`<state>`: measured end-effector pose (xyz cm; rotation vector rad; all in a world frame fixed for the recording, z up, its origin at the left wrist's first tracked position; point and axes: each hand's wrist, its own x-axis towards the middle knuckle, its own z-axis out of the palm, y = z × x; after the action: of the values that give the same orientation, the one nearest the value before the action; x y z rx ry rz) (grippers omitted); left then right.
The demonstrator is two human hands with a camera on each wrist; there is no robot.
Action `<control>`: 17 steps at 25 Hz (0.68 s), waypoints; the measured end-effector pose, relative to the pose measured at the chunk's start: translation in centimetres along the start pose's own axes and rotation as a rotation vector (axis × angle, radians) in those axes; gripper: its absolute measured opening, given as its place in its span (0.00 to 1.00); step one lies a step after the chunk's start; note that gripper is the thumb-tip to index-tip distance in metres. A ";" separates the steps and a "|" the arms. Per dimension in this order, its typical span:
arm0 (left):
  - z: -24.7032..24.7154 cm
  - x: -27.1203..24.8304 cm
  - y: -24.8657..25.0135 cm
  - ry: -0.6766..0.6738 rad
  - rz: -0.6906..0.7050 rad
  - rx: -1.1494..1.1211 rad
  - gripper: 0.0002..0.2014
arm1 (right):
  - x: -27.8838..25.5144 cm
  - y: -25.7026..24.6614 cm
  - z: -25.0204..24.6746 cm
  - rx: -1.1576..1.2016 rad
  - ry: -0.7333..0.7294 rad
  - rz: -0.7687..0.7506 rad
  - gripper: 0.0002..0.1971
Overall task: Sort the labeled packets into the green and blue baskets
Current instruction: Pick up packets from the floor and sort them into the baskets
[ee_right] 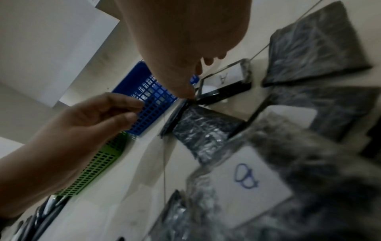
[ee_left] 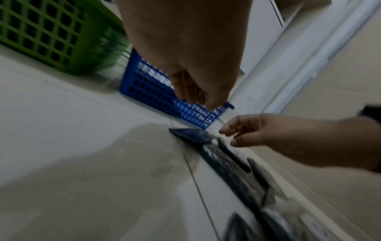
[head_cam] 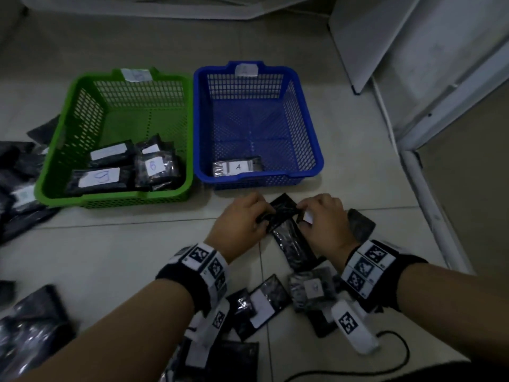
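Your green basket (head_cam: 115, 133) at ten o'clock already carries several B packets (head_cam: 153, 168); the blue basket (head_cam: 256, 125) at twelve carries one A packet (head_cam: 237, 167). Most sorting is left, I judge: unsorted packets (head_cam: 264, 301) lie on the floor at six and more packets (head_cam: 19, 175) at nine. Your left hand (head_cam: 239, 219) and right hand (head_cam: 322, 216) both pinch a dark packet (head_cam: 283, 209) just before the blue basket; the right wrist view shows an A by your fingers. A black cable (head_cam: 396, 351) trails at five; nothing blocks either basket.
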<state>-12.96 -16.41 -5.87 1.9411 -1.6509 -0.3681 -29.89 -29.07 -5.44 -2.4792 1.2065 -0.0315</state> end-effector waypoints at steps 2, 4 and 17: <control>2.5 0.0 0.2 -0.194 -0.072 0.074 0.27 | -0.7 1.6 0.2 -0.029 -0.084 0.006 0.27; 3.5 0.2 0.3 -0.224 -0.160 0.094 0.29 | -1.2 2.6 0.5 -0.007 -0.092 -0.031 0.28; -3.9 -1.0 -0.9 0.030 -0.666 -0.821 0.10 | -1.3 -2.9 -2.7 0.640 0.067 -0.210 0.24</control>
<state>-10.26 -14.47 -3.39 1.7314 -0.5919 -1.0637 -29.02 -27.29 -1.72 -2.0263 0.7875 -0.4820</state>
